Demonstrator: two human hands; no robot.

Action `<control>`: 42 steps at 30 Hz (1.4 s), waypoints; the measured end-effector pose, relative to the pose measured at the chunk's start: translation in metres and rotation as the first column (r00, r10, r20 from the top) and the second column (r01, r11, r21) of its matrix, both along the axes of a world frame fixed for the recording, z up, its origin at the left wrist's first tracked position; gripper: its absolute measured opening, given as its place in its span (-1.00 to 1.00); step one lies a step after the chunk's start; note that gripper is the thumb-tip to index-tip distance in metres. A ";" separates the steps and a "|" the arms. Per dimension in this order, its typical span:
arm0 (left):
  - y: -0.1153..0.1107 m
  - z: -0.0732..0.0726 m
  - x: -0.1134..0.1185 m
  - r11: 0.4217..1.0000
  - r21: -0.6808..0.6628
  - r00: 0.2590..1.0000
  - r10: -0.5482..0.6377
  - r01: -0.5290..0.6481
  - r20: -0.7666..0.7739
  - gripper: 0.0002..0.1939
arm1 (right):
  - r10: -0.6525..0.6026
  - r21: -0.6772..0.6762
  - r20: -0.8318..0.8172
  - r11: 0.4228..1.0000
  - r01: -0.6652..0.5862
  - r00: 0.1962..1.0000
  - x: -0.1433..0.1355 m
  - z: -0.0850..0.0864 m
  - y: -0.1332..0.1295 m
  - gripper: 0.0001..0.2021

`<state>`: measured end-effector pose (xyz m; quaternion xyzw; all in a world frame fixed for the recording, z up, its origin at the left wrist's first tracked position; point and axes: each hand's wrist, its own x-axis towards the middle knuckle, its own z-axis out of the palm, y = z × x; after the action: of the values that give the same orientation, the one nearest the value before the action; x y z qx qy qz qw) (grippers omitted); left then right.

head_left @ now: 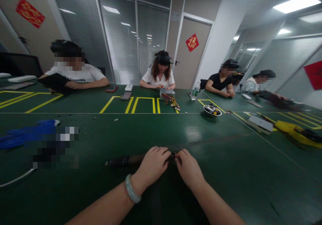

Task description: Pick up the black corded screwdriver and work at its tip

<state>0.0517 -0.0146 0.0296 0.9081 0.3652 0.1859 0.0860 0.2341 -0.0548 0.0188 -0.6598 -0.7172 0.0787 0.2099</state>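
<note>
Left hand [154, 163]; dark tool [128, 161] beneath, jutting left.

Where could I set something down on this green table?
The widest bare patch of table lies right of the right hand, short of the yellow item. Another runs between the long dark object and the metal bowl. It is more crowded at left, around the blue item and white cable, and opposite, around the gray box and wires.

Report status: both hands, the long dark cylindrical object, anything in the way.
Left hand over the long dark cylindrical object; right hand at its right end, fingertip grip unclear. Shiny round metal bowl beyond, not in the way.
</note>
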 end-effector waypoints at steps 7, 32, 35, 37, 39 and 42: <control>-0.004 0.004 0.007 0.998 -0.040 0.998 0.054 -0.055 -0.027 -0.80 | 0.036 -0.008 -0.019 0.999 -0.036 0.999 0.002 0.004 0.002 -0.87; 0.005 0.012 -0.012 0.992 -0.103 0.992 0.065 -0.076 -0.106 -0.89 | 0.150 0.065 -0.184 0.988 -0.140 0.971 -0.005 -0.008 -0.005 -0.90; 0.007 0.011 -0.011 0.987 -0.136 0.993 0.076 -0.089 -0.096 -0.88 | 0.152 0.079 -0.172 0.987 -0.140 0.973 -0.004 -0.009 -0.005 -0.89; 0.005 0.008 -0.011 0.986 -0.140 0.994 0.083 -0.093 -0.075 -0.89 | 0.158 0.085 -0.170 0.986 -0.145 0.973 -0.003 -0.010 -0.004 -0.90; 0.001 0.005 -0.012 0.987 -0.126 0.995 0.090 -0.094 -0.038 -0.90 | 0.167 0.087 -0.174 0.984 -0.154 0.971 -0.003 -0.012 -0.004 -0.91; -0.006 0.000 -0.015 0.992 -0.093 0.996 0.087 -0.086 0.007 -0.91 | 0.175 0.093 -0.190 0.983 -0.159 0.966 -0.006 -0.013 -0.003 -0.92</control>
<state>0.0371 -0.0205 0.0299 0.8855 0.4120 0.1772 0.1219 0.2285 -0.0574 0.0054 -0.5773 -0.7485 0.1333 0.2977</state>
